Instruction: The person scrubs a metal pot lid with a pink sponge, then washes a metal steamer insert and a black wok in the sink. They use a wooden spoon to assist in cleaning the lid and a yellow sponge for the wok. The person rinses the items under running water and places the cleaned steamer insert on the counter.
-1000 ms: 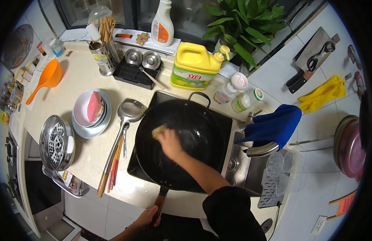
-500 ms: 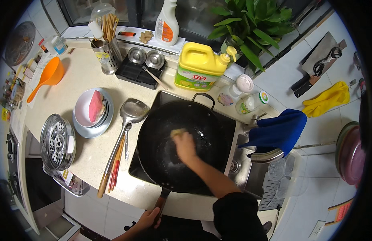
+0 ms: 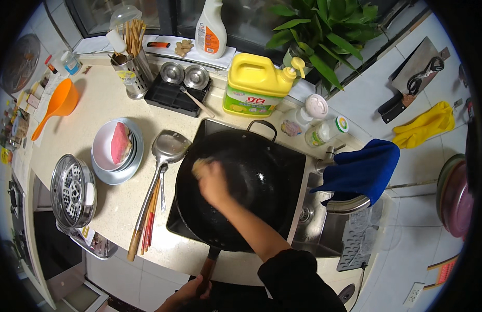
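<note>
A large black wok (image 3: 262, 208) rests over a dark sink basin (image 3: 212, 125) set in the counter, its inside wet and shiny. Pressed against the left part of its inner wall is a yellowish scrubbing sponge (image 3: 200, 167), with my right hand (image 3: 215, 186) closed on it. My fingers partly cover the sponge. At the near edge, my left hand (image 3: 188, 292) is wrapped round the wok's wooden handle (image 3: 206, 270). Beside the wok on the left lie a metal wok spatula (image 3: 168, 145) and red-ended chopsticks (image 3: 150, 223).
Stacked bowls (image 3: 103, 140) with a pink cloth (image 3: 121, 143) inside and a steamer rack (image 3: 72, 187) stand left. Behind the wok is a yellow detergent jug (image 3: 256, 78). A blue cloth (image 3: 363, 169) hangs over the tap at right; a cleaver (image 3: 413, 73) hangs on the wall.
My right hand has moved the sponge left and slightly away from me across the wok's inside. My left hand stays on the handle, slightly lower in view.
</note>
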`<state>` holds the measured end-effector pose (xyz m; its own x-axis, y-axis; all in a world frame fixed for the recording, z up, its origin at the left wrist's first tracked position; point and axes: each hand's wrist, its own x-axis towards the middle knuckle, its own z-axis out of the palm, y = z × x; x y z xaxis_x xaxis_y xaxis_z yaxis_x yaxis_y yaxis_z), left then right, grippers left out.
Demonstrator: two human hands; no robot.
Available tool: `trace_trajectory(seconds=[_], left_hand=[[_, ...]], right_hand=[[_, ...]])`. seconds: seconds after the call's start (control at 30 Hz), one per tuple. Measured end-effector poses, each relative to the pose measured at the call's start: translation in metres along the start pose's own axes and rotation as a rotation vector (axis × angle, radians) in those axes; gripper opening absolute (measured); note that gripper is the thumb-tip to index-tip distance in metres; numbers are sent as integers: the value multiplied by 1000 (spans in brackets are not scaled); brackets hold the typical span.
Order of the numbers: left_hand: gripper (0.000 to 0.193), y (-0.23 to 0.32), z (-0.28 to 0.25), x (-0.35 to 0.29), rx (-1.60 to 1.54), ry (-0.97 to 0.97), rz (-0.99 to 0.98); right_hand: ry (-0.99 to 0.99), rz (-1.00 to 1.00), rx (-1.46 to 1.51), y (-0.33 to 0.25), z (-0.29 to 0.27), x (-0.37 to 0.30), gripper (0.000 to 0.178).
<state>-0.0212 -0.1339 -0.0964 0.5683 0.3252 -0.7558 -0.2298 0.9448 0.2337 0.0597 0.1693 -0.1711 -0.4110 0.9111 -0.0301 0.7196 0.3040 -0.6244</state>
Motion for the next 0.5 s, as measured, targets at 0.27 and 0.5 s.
trace_trajectory(seconds=[0.27,0.5], left_hand=[[61,-11,-3,4,22,13,109],[59,-8,1,-4,17,9,162]], right_hand=[[-187,-287,107,-8,-7,-56,21],[168,-46,-526,98,-63,-28,20]])
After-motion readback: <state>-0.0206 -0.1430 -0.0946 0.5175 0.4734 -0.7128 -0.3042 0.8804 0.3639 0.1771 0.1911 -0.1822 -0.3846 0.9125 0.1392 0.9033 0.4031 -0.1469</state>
